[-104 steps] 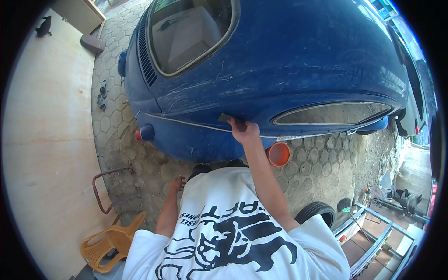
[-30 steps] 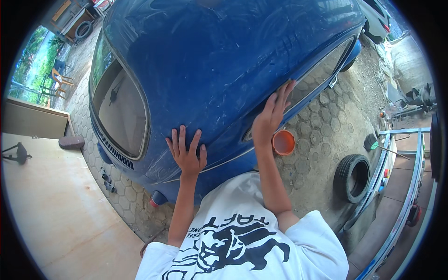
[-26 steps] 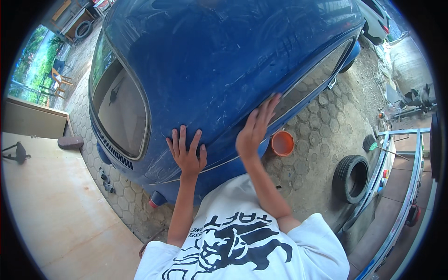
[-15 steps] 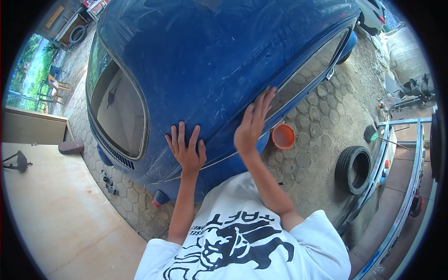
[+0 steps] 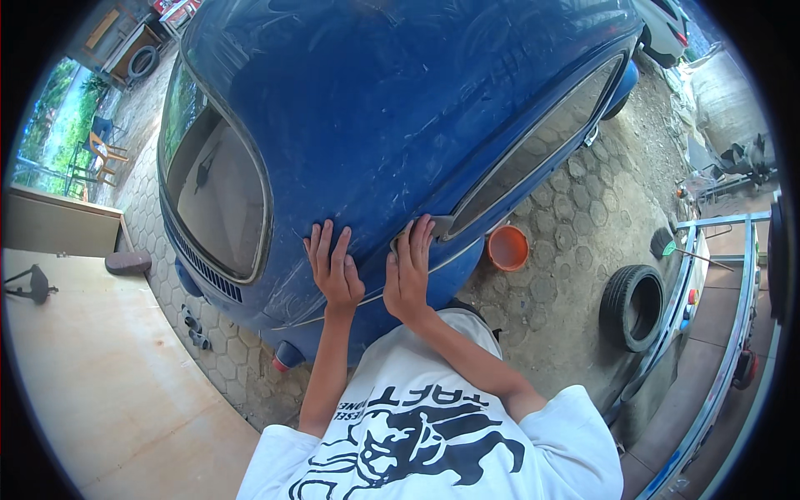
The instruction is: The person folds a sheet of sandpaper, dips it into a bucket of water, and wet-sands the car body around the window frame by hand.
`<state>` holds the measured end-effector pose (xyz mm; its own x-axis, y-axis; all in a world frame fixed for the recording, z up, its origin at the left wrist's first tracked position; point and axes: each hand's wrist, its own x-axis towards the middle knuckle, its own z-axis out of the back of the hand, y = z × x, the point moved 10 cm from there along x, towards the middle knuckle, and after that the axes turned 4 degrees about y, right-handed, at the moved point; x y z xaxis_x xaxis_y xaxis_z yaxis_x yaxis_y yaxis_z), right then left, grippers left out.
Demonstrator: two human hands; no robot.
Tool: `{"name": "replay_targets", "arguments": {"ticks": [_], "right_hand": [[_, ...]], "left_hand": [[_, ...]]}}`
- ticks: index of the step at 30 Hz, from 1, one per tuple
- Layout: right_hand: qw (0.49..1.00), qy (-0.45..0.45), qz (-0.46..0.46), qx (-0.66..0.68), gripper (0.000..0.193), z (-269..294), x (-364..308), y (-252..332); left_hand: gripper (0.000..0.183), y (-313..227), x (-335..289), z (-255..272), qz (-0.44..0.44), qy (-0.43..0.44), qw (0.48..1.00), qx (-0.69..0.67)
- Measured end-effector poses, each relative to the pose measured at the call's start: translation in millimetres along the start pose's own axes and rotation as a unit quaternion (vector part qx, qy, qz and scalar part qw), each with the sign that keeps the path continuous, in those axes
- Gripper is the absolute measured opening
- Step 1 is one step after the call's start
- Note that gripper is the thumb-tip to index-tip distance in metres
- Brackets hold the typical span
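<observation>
A blue car [image 5: 358,125] with a rounded, scuffed body fills the middle of the view. My left hand [image 5: 336,271] lies on its rear quarter between the rear window and the side window, fingers stretched out and slightly apart, holding nothing. Beside it, my right hand [image 5: 407,275] presses a thin greyish sheet [image 5: 443,224], which looks like sandpaper, against the body near the rear corner of the side window [image 5: 525,150]. Its fingers are close together, and part of the sheet is hidden under them.
An orange bucket [image 5: 507,247] with cloudy liquid stands on the paving right of the car. Farther right are a loose tire [image 5: 632,308], a broom [image 5: 664,242] and a metal frame [image 5: 737,333]. A pale wooden board [image 5: 108,358] spans the left side.
My right hand has come back along the car's side toward me and is now close to my left hand. The grey sheet now shows by its fingertips. My left hand has barely moved.
</observation>
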<state>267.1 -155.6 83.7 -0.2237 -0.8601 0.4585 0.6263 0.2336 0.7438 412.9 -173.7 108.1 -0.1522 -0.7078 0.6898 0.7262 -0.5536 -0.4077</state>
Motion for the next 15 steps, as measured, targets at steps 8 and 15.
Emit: {"name": "replay_targets", "arguments": {"ticks": [8, 15], "right_hand": [[0.998, -0.042, -0.039, 0.039, 0.052, 14.5, 15.2, 7.1], [0.992, 0.094, 0.039, -0.069, 0.056, -29.5, -34.5, 10.8]], "left_hand": [[0.037, 0.5, -5.7, 9.4, 0.01, 0.029, 0.999, -0.036], [0.035, 3.1, -6.1, 16.6, 0.017, 0.002, 0.996, -0.086]]}}
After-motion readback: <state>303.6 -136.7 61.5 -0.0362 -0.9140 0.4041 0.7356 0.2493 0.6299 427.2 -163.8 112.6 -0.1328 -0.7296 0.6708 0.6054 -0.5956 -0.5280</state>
